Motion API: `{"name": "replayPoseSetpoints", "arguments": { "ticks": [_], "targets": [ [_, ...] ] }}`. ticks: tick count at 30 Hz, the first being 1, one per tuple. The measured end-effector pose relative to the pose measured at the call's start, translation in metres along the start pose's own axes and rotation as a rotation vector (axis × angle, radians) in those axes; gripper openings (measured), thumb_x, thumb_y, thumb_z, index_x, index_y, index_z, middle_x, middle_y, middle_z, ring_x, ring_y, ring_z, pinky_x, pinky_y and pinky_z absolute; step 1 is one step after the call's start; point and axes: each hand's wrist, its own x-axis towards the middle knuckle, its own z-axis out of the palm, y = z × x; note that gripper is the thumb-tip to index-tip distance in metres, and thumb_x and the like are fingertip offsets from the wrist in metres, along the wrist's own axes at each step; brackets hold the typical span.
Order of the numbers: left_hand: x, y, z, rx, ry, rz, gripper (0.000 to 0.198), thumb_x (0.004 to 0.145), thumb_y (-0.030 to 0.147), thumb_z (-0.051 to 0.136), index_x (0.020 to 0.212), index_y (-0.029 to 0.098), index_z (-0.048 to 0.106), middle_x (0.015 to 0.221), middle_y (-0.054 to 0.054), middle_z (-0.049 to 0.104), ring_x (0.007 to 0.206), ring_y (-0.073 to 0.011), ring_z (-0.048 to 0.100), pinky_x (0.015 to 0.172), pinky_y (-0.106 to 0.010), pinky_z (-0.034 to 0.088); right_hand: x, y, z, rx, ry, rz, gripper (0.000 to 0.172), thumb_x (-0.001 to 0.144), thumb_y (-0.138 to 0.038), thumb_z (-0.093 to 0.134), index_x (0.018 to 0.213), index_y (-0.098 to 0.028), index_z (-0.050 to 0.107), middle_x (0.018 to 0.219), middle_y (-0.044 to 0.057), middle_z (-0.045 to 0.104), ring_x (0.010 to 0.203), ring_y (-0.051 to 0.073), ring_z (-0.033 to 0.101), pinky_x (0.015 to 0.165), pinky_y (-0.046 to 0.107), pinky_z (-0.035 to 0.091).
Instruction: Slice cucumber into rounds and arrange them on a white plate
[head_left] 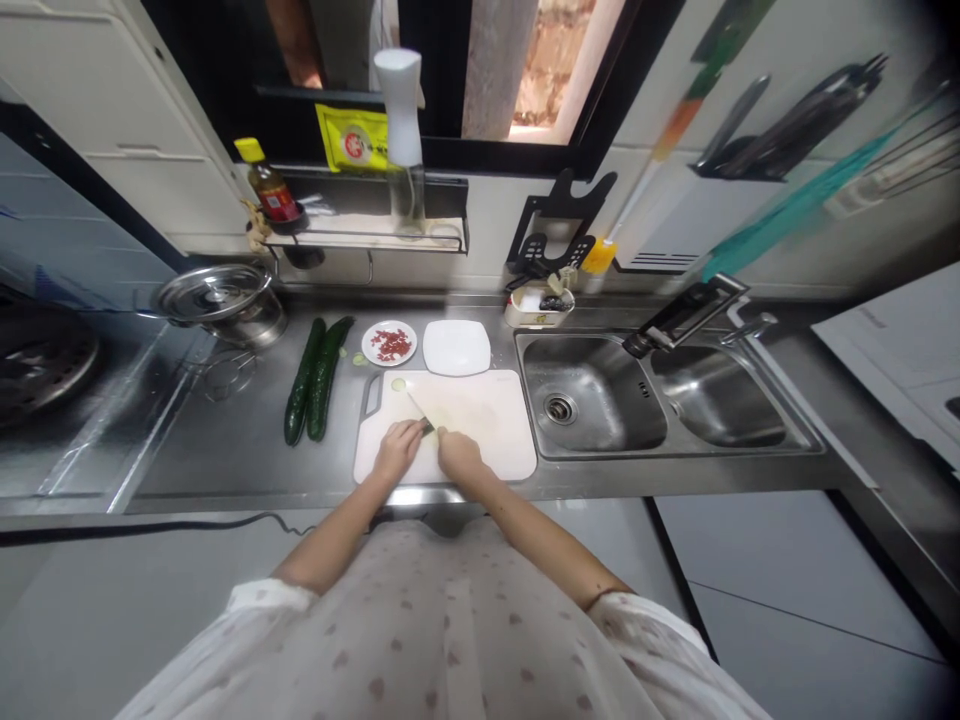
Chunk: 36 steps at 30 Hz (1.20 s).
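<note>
My right hand is closed round the handle of a kitchen knife, its blade angled up and left over the white cutting board. Beside the blade, my left hand grips a short dark-green piece of cucumber against the board, its fingertips near the knife. A pale cucumber slice lies at the board's upper left. Two long whole cucumbers rest on the counter to the left. Most of the knife handle is hidden in my hand.
Behind the board stand a small plate of chopped red pieces and a white square plate. A double sink is at the right. A lidded steel pot and a wire whisk are at the left.
</note>
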Motion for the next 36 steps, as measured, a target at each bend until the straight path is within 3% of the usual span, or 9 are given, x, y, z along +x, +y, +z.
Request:
{"name": "replayPoseSetpoints", "arguments": {
  "ticks": [11,21,29,36],
  "targets": [
    [-0.001,-0.001,0.001,0.003,-0.003,-0.005,0.031,0.095,0.025,0.043,0.12,0.022,0.061,0.106,-0.008,0.066,0.101,-0.0193,0.058,0.09,-0.037,0.05,-0.013,0.009,0.002,-0.018,-0.041,0.008,0.031,0.09,-0.008,0.034,0.113,-0.014,0.053,0.099,0.014,0.068,0.096,0.02,0.065,0.078,0.029,0.048],
    [-0.001,-0.002,0.001,-0.001,-0.004,0.001,0.031,0.094,0.024,0.044,0.12,0.022,0.06,0.106,-0.008,0.066,0.101,-0.0192,0.059,0.09,-0.037,0.05,0.001,0.0,-0.001,-0.008,-0.018,-0.007,0.034,0.092,-0.009,0.032,0.119,-0.014,0.052,0.104,0.014,0.068,0.099,0.02,0.064,0.079,0.029,0.048],
    [-0.001,-0.002,0.002,0.007,-0.003,-0.003,0.03,0.094,0.024,0.044,0.12,0.022,0.061,0.106,-0.008,0.066,0.101,-0.0197,0.058,0.09,-0.037,0.05,-0.013,0.006,0.0,-0.026,-0.047,0.005,0.03,0.089,-0.006,0.034,0.112,-0.014,0.053,0.1,0.014,0.068,0.096,0.021,0.065,0.077,0.03,0.048],
    [0.0,-0.001,0.001,-0.013,-0.002,-0.004,0.03,0.094,0.024,0.043,0.119,0.022,0.061,0.105,-0.008,0.066,0.1,-0.0197,0.059,0.089,-0.037,0.05,0.001,0.004,0.006,-0.007,0.003,0.001,0.03,0.091,-0.008,0.034,0.113,-0.014,0.054,0.099,0.014,0.068,0.097,0.02,0.065,0.078,0.029,0.048]
  ]
}}
